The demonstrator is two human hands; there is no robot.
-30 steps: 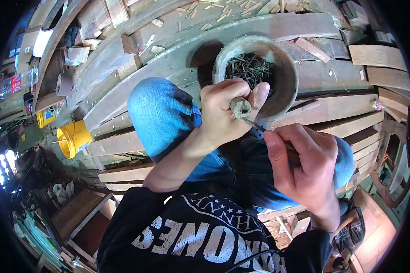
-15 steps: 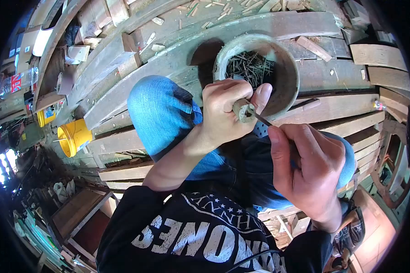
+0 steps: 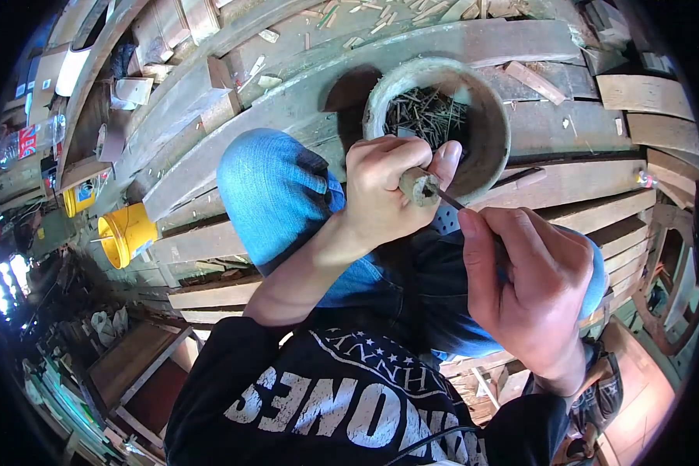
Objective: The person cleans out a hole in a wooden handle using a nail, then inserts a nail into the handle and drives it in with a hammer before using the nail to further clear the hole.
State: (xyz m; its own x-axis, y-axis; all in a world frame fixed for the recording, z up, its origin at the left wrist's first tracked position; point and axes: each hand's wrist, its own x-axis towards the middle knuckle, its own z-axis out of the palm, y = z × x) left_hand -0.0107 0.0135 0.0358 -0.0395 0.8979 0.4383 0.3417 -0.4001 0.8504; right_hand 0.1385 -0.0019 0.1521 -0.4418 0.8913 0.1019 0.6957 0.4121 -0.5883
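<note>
Left grip (image 3: 380, 194) holds peg (image 3: 419, 186), right grip (image 3: 528, 287) pick (image 3: 448, 200), beside bowl (image 3: 494, 144)

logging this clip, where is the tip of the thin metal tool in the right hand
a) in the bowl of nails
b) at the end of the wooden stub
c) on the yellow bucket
b: the thin metal tool held by the right hand meets the cut end of the wooden stub gripped in the left hand.

The left hand (image 3: 380, 198) grips a short wooden peg (image 3: 418, 186) by its end. The right hand (image 3: 532, 287) holds a thin metal spike (image 3: 444, 199) against it. Just beyond, a round bowl (image 3: 489, 140) holds nails (image 3: 427, 115).
</note>
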